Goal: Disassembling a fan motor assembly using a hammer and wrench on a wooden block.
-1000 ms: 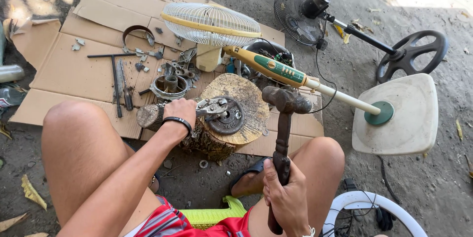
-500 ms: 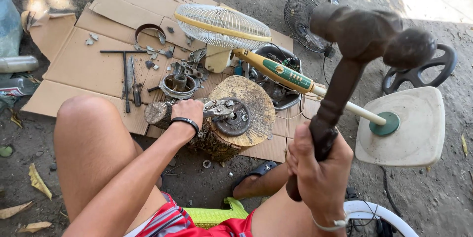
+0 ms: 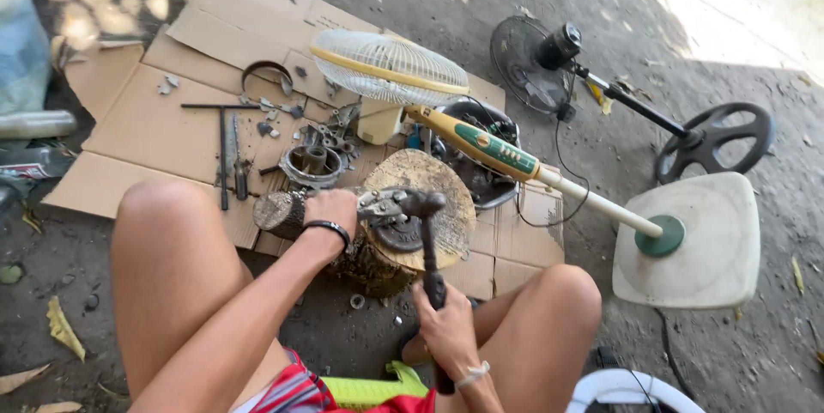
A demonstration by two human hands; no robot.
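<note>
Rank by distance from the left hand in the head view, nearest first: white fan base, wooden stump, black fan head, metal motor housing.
From the left hand:
1. Wooden stump, just right of it.
2. Metal motor housing, just above it on the cardboard; close to the stump's rank.
3. Black fan head, upper right.
4. White fan base, far right.

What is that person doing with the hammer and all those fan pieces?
A person sits on the ground with a wooden stump between their knees. The left hand holds a metal part on top of the stump. The right hand grips a hammer, and its head is down on that part. Beside them lies a yellow stand fan on cardboard, with tools and small parts around.
</note>
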